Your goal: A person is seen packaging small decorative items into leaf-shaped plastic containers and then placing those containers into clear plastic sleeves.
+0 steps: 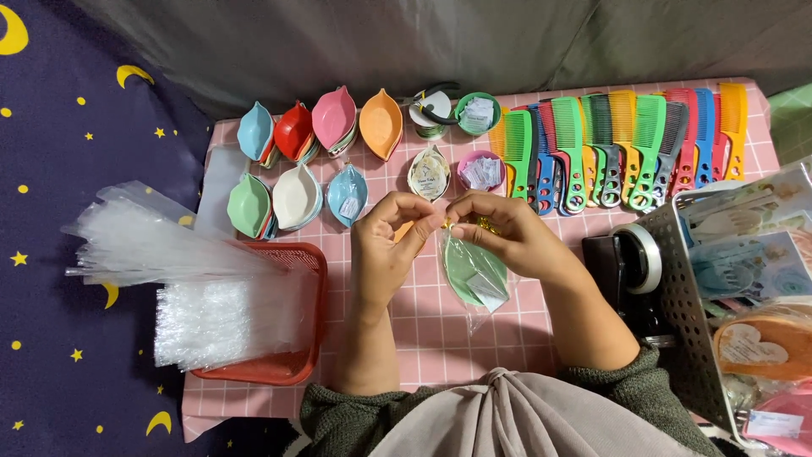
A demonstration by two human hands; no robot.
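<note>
Head view looks straight down on a clear plastic bag holding a pale green leaf-shaped dish and a small white card, lying on the pink checked cloth just in front of the person's chest. Both hands meet at the bag's top end, where a bit of gold twist tie shows. The left hand has its fingers curled in, thumb and forefinger pinched together on the neck of the bag; the right hand is likewise closed to a pinch on the same neck beside the gold tie, the other fingers bent loosely. Beyond the hands, small leaf-shaped dishes in blue, red, pink, orange, green and cream stand in two rows, with two round bowls of folded cards next to them. Farther right, a row of coloured combs lies side by side, overlapping. To the left, a red basket carries a heap of clear plastic bags that spills over its edge. At the right, a grey perforated basket holds finished packets, and a tape dispenser sits just beside it.
</note>
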